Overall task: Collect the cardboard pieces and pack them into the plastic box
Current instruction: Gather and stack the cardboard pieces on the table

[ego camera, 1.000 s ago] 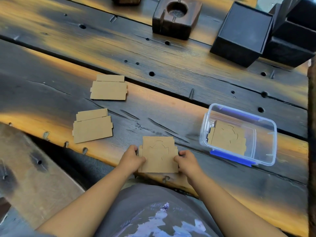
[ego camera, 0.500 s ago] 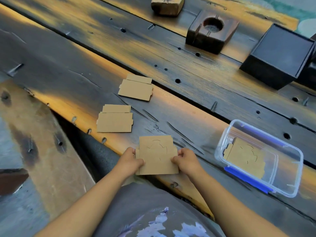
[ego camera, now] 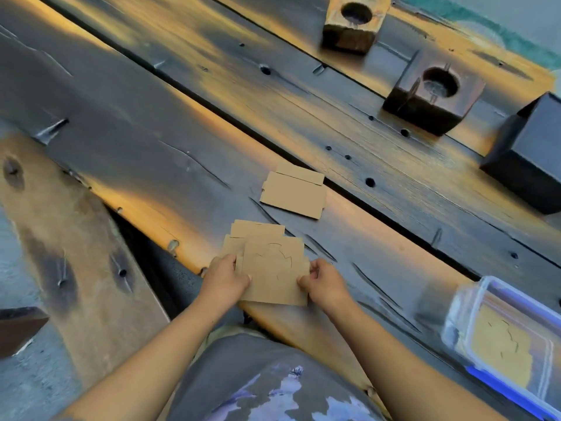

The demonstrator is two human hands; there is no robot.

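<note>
My left hand (ego camera: 223,279) and my right hand (ego camera: 326,284) grip the two sides of a brown cardboard piece (ego camera: 273,275) with a curved cut line. It overlaps a second cardboard piece (ego camera: 243,235) lying on the wooden table. A third cardboard piece (ego camera: 293,194) lies flat farther back. The clear plastic box (ego camera: 467,302) with blue clips stands at the lower right, and another cardboard piece (ego camera: 501,344) lies inside it.
The dark plank table (ego camera: 151,132) has nail holes and cracks. Two wooden blocks with round holes (ego camera: 353,24) (ego camera: 434,95) and a black box (ego camera: 531,159) stand at the back right. A lower plank (ego camera: 76,253) runs beyond the table's near edge on the left.
Both hands have carried the held cardboard piece to the left, so it now overlaps the near piece on the table. The view has shifted left, pushing the plastic box toward the right edge.
</note>
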